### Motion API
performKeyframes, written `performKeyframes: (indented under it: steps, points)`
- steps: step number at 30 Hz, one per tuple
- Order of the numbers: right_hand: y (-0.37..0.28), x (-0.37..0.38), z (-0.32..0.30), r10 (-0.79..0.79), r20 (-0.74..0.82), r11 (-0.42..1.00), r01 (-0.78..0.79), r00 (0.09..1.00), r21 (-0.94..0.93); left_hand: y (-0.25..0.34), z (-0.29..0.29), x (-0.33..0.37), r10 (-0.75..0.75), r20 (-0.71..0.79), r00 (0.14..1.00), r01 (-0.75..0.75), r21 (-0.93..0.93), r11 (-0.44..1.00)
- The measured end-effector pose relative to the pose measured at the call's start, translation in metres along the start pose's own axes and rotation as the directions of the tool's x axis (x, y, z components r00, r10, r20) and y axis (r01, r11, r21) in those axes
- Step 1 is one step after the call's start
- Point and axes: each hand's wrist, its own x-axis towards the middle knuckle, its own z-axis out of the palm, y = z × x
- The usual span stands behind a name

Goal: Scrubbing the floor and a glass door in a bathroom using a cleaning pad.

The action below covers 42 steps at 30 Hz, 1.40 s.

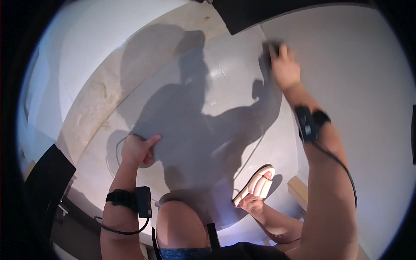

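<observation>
Near meeting of floor (238,86) and wall (351,60), clamped right hand (286,67) on dark, blurred object (274,43), likely for firm hold. Held left hand (138,150) low, perhaps for balance; could not tell its grip.

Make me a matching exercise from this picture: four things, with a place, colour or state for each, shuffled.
Things
1. Right hand
2. Sandal
3. Box on the left arm
4. Left hand

Descriptions
A. Black, strapped on
B. Left of centre, thumb out
C. Upper right of the picture
D. Cream, worn on a foot

Pairs: 1-C, 2-D, 3-A, 4-B
</observation>
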Motion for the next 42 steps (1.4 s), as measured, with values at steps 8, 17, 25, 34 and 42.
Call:
performKeyframes:
  steps: [8,17,25,34,42]
  points:
    - [0.024,-0.144,0.015,0.071,0.134,0.994,-0.059,0.988,-0.091,0.006,-0.005,-0.010,-0.013,-0.019,1.000,0.014,0.023,1.000]
    - [-0.013,0.039,0.019,0.197,-0.224,0.976,-0.170,0.954,0.134,0.009,0.007,-0.006,0.123,-0.065,0.990,-0.123,0.000,0.992]
    - [0.057,-0.111,-0.076,0.110,-0.034,0.994,-0.111,0.993,-0.017,0.001,0.008,-0.004,0.177,-0.078,0.981,-0.184,-0.104,0.977]
    - [0.079,-0.150,-0.140,0.222,-0.280,0.969,-0.244,0.934,-0.046,0.004,0.003,-0.010,0.124,-0.101,0.987,-0.136,-0.121,0.983]
    - [0.033,-0.079,-0.024,0.217,-0.087,0.976,-0.218,0.972,-0.005,0.014,0.011,-0.005,0.119,-0.095,0.988,-0.129,-0.102,0.986]
